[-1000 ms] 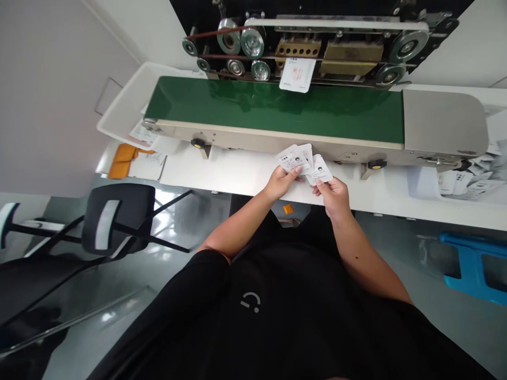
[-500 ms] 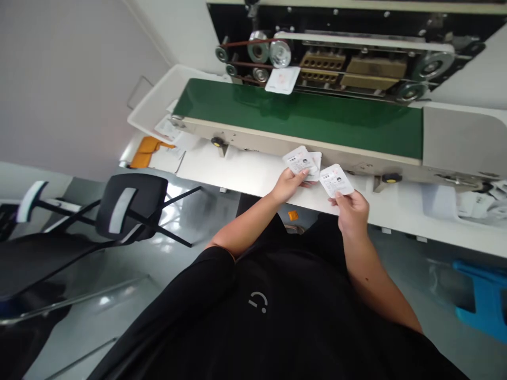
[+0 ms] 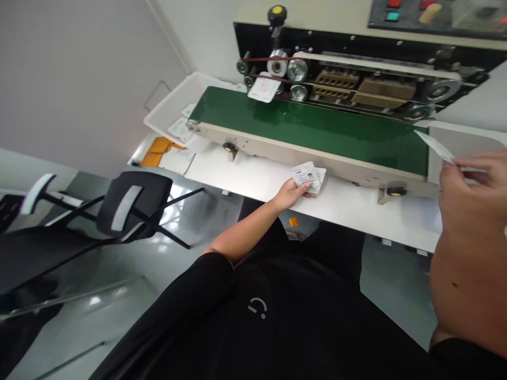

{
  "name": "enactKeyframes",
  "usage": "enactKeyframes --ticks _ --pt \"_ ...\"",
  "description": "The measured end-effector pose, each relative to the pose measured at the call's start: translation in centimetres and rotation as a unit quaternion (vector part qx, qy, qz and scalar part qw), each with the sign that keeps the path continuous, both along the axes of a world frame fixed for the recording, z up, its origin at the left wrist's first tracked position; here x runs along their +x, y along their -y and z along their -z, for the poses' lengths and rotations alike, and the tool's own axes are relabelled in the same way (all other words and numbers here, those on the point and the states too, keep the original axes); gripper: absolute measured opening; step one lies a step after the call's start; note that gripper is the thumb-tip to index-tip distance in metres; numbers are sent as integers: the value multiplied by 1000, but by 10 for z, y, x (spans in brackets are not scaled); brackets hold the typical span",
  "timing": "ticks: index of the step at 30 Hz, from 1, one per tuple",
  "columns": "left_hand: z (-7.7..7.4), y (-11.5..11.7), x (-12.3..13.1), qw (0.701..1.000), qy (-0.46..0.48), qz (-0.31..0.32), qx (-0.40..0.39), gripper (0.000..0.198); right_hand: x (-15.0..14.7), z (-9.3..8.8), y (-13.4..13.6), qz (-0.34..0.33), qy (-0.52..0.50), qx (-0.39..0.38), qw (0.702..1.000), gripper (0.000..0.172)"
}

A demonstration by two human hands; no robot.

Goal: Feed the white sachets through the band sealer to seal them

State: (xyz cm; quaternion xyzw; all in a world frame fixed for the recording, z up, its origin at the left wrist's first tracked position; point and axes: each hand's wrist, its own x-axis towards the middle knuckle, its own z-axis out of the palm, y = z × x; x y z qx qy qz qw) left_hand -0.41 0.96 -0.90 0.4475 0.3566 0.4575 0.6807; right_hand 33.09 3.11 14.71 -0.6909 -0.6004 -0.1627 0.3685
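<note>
Two or so small white printed sachets (image 3: 304, 174) lie fanned in my left hand (image 3: 289, 195), which is closed on their lower edge above the white table. My right hand (image 3: 473, 184) is raised at the right, its fingers pinching one white sachet (image 3: 433, 145) seen nearly edge-on. That sachet is over the right end of the green conveyor belt (image 3: 317, 132). Another white sachet (image 3: 264, 88) hangs from the rollers at the left part of the band sealing machine (image 3: 356, 79), above the belt.
A white bin (image 3: 166, 119) with several sachets stands past the belt's left end. Orange pieces (image 3: 156, 152) and papers lie on the white table (image 3: 253, 177). Black chairs (image 3: 134, 203) stand at the left. A small orange packet (image 3: 293, 221) is on the floor.
My right hand has moved right and up with its sachet, from beside my left hand to the belt's right end. The sachet in the machine has travelled left along the rollers. The view has shifted.
</note>
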Motion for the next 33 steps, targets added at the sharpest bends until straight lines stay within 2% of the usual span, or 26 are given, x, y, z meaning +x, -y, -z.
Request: enactKeyframes --ticks 3,6,12,20,25,28,31,33 --pt "-3 -1 -2 1000 -6 -16 3 66 28 -7 -31 18 123 -63 990 18" --pt "-5 -2 -3 1000 -14 -15 4 63 34 -12 -46 18 194 -138 971 16" --pt "-6 -4 -2 1000 -15 -21 -1 61 17 -21 -64 49 209 -163 963 25" --pt "-3 -4 -4 1000 -14 -16 4 58 -15 -25 -79 -20 235 -221 946 34" --pt "-5 -4 -4 1000 -25 -19 1 60 -42 -32 -85 -65 180 -241 952 25" --pt "-7 -4 -3 999 -32 -19 1 62 -52 -32 -80 -108 98 -193 970 23" --pt "-7 -4 -2 999 -35 -22 0 63 -68 -22 -51 -160 13 -104 982 32" --pt "-5 -4 -2 999 -35 -24 -3 64 -84 -4 -20 -214 -56 -76 972 23"
